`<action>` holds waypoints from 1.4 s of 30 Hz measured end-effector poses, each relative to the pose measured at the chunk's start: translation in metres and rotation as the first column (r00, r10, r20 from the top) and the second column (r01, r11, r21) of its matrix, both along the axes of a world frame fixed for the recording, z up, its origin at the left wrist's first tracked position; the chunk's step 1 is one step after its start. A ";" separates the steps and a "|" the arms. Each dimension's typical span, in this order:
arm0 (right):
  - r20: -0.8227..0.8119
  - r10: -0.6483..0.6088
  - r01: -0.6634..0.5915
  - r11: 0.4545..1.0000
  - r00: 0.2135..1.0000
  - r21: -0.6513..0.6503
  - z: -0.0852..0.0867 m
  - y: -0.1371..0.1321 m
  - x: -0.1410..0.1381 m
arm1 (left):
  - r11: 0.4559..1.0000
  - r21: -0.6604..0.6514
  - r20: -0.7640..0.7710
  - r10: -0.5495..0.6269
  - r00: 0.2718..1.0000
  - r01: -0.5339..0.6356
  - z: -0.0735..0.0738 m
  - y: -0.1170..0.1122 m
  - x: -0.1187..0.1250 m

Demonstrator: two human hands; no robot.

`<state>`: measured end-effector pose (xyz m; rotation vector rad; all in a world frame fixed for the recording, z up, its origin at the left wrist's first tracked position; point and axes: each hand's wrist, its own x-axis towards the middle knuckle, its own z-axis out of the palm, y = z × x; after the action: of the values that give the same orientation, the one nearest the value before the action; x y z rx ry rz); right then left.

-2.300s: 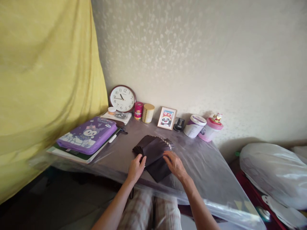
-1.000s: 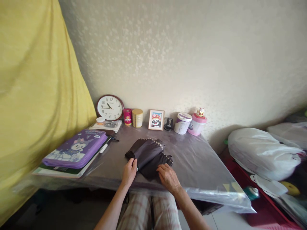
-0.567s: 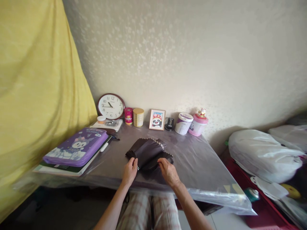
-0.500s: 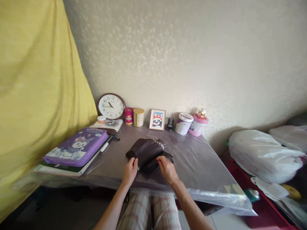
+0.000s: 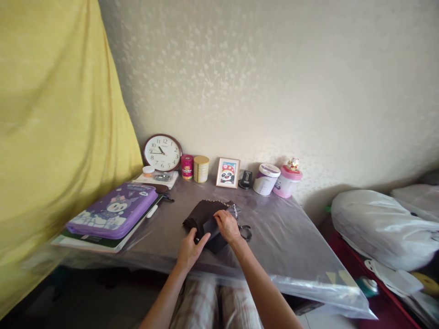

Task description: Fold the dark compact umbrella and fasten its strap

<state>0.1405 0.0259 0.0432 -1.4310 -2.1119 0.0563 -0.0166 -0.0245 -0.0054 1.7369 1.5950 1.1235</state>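
A dark brown folded cloth [image 5: 200, 215] with a pale trimmed edge lies near the front middle of the plastic-covered table [image 5: 284, 237]. My left hand [image 5: 191, 249] pinches the cloth's near left corner, fingers closed on it. My right hand [image 5: 227, 225] lies on top of the cloth, fingers curled over a fold and pressing it down. Part of the cloth is hidden under both hands.
A purple cartoon case [image 5: 115, 214] lies on books at the left. Along the wall stand a clock [image 5: 162, 152], two small tins [image 5: 194, 168], a panda picture frame [image 5: 227, 172], a white tub [image 5: 266, 179] and a pink jar [image 5: 289, 181]. A yellow curtain [image 5: 51, 137] hangs left; white bags [image 5: 380, 228] lie right.
My right hand has moved from the cloth's near right edge up and left onto its top, bringing a fold over. The left hand keeps its grip on the near left corner.
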 end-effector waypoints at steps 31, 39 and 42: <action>-0.455 -0.227 0.188 0.974 0.861 -0.129 -0.053 -0.078 0.044 | 0.986 -0.153 -0.369 -0.113 0.922 0.060 0.021 0.003 0.002; -0.374 -0.183 0.164 0.983 0.909 -0.082 -0.051 -0.084 0.043 | 0.939 -0.329 0.033 -0.095 0.995 0.100 0.039 0.004 0.001; -0.428 -0.171 0.149 0.985 0.888 -0.085 -0.053 -0.083 0.043 | 0.946 -0.305 0.137 -0.070 0.988 0.110 0.047 0.003 0.001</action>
<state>0.1832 -0.0575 -0.0094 -1.4578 -1.6341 0.3356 -0.0159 -0.0218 0.0418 1.4863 1.5076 0.8636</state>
